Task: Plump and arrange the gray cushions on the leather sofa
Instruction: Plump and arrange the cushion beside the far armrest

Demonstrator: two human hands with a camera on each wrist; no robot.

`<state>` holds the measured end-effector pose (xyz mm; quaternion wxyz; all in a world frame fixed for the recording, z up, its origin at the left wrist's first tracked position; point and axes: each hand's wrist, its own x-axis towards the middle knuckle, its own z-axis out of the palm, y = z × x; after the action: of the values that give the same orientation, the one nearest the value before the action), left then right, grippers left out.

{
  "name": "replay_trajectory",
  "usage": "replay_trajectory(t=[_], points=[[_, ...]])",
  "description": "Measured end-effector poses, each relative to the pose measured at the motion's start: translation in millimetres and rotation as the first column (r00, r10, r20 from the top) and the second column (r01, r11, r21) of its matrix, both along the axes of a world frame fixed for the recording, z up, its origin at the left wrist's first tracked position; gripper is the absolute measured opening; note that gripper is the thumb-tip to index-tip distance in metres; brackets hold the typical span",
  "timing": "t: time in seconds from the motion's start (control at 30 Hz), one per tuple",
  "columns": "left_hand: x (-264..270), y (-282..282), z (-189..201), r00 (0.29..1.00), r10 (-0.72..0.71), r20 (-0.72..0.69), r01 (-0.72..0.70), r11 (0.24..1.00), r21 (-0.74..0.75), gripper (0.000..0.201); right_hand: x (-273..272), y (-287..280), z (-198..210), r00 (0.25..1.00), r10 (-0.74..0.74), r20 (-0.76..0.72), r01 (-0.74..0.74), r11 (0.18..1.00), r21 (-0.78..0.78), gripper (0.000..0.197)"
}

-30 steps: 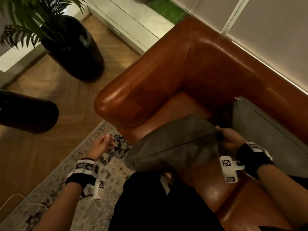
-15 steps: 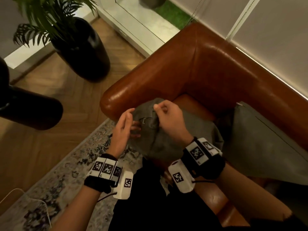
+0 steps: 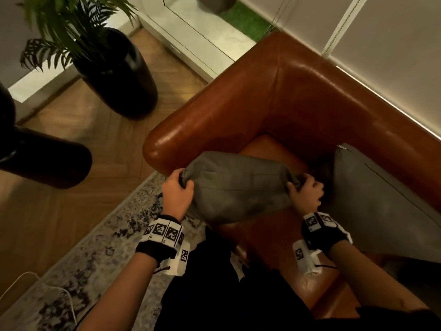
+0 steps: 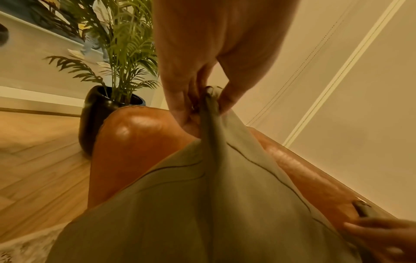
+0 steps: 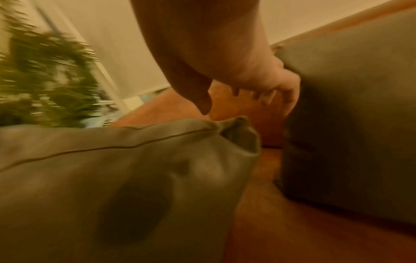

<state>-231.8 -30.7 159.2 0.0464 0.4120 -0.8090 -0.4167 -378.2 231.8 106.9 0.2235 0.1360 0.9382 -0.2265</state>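
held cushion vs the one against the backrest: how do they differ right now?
The held cushion is off the backrest, above the seat's front edge; the leaning cushion rests against the sofa back. The left hand pinches one corner of the held cushion, the right hand is at the opposite end; nothing touches the leaning one. Held looks bunched, leaning flat. Both gray, piped.

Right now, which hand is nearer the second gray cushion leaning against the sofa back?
Right. The right hand sits beside that leaning cushion, at the near end of the held cushion; the left hand grips its far end.
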Motion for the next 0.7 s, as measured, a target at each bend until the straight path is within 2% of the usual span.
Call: replay_trajectory(t=[0.07,0.1,0.17,0.2,0.27,0.3,0.37,0.4,0.43,0.47,0.5,0.53,0.57,0.6,0.63,0.7], points=[[3,3,2,1.000,0.000,-0.012,0.000,1.000,-0.007,0.035,-14,12,-11,0.987,-0.114,0.116,0.122,0.991,-0.063,0.067],[3,4,2,1.000,-0.002,-0.014,0.002,1.000,-0.018,0.035,-19,16,-17,0.973,-0.156,0.168,0.176,0.978,-0.108,0.064],[3,7,1,1.000,-0.014,-0.014,0.014,1.000,-0.023,0.034,-22,19,-27,0.948,-0.206,0.243,0.261,0.939,-0.223,0.038],[2,8,1,1.000,-0.022,-0.012,0.022,1.000,-0.020,0.034,-21,17,-29,0.943,-0.221,0.249,0.287,0.918,-0.275,0.031],[0,5,4,1.000,-0.025,-0.018,0.025,0.999,-0.023,0.033,-21,18,-30,0.951,-0.213,0.224,0.277,0.909,-0.312,0.030],[2,-1,7,1.000,0.000,-0.026,-0.001,1.000,-0.028,0.032,-21,17,-23,0.958,-0.202,0.203,0.267,0.886,-0.378,0.029],[10,-21,11,0.995,0.104,0.003,-0.103,0.993,-0.056,0.031,-21,21,-5,0.954,-0.193,0.228,0.293,0.753,-0.590,0.036],[17,-31,12,0.987,0.157,0.034,-0.154,0.985,-0.071,0.031,-22,25,2,0.952,-0.165,0.257,0.299,0.676,-0.674,0.046],[25,-40,10,0.979,0.191,0.065,-0.186,0.979,-0.077,0.031,-24,29,7,0.953,-0.127,0.274,0.290,0.638,-0.713,0.058],[31,-46,6,0.974,0.202,0.101,-0.196,0.978,-0.067,0.030,-26,30,7,0.959,-0.100,0.265,0.267,0.635,-0.725,0.066],[36,-47,-1,0.969,0.197,0.147,-0.194,0.980,-0.034,0.028,-26,29,9,0.969,-0.090,0.230,0.230,0.669,-0.707,0.071],[37,-44,-9,0.962,0.183,0.203,-0.190,0.982,0.015,0.027,-26,28,5,0.986,-0.058,0.154,0.146,0.741,-0.656,0.076],[36,-38,-18,0.952,0.167,0.256,-0.189,0.980,0.062,0.026,-27,27,2,0.998,-0.005,0.060,0.037,0.840,-0.542,0.080],[33,-32,-26,0.945,0.152,0.288,-0.187,0.978,0.096,0.026,-29,26,-2,0.998,0.063,-0.015,-0.063,0.895,-0.441,0.077],[28,-26,-32,0.943,0.150,0.296,-0.191,0.975,0.114,0.025,-32,24,-6,0.996,0.076,-0.043,-0.087,0.926,-0.367,0.064],[17,-20,-35,0.948,0.179,0.262,-0.218,0.968,0.128,0.029,-40,21,-10,0.999,-0.003,-0.042,-0.013,0.927,-0.374,0.040]])
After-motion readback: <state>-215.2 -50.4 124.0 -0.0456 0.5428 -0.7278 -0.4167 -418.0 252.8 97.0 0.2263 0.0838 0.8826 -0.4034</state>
